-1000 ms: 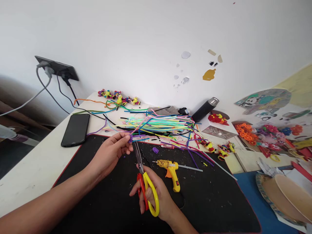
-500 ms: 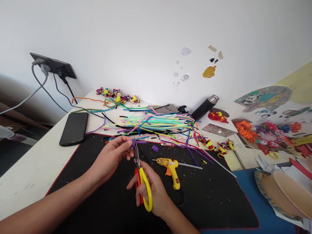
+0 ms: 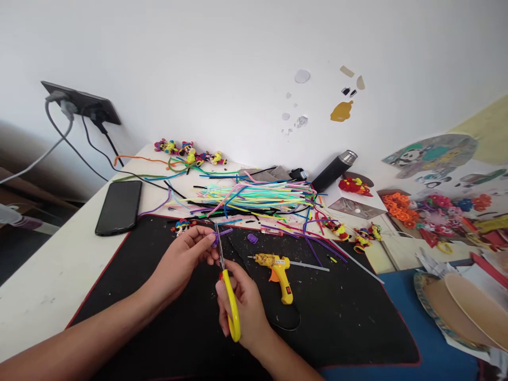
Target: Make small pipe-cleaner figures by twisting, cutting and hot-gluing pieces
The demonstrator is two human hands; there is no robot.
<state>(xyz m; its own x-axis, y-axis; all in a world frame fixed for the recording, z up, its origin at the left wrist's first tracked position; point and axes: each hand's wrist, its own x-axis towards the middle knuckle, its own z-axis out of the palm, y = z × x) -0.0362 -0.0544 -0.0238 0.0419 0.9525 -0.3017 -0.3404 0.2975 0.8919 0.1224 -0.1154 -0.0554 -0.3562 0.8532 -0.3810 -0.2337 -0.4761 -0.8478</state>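
Between the thumb and fingers of my left hand [image 3: 194, 246] is a coiled purple pipe cleaner [image 3: 223, 232], its straight tail sticking out to the right. My right hand [image 3: 244, 301] grips scissors [image 3: 232, 312] with yellow and red handles. Their blades point up and away, closed or nearly closed across the purple pipe cleaner beside my left fingertips. A second small purple coil [image 3: 252, 238] lies on the black mat [image 3: 341, 312]. To the right of my hands rests a yellow glue gun [image 3: 280, 270] with a clear glue stick in its back.
A heap of coloured pipe cleaners [image 3: 254, 198] spreads along the mat's far edge. A phone [image 3: 119, 207] lies at left, and small pipe-cleaner figures [image 3: 190, 151] sit by the wall. A black flask [image 3: 335, 170] leans near a white box [image 3: 357, 203]. Bowls [image 3: 472, 312] stand at right.
The scissors' handles have come together and the blades have closed at the purple pipe cleaner. My right fingers have curled in. The view has shifted slightly.
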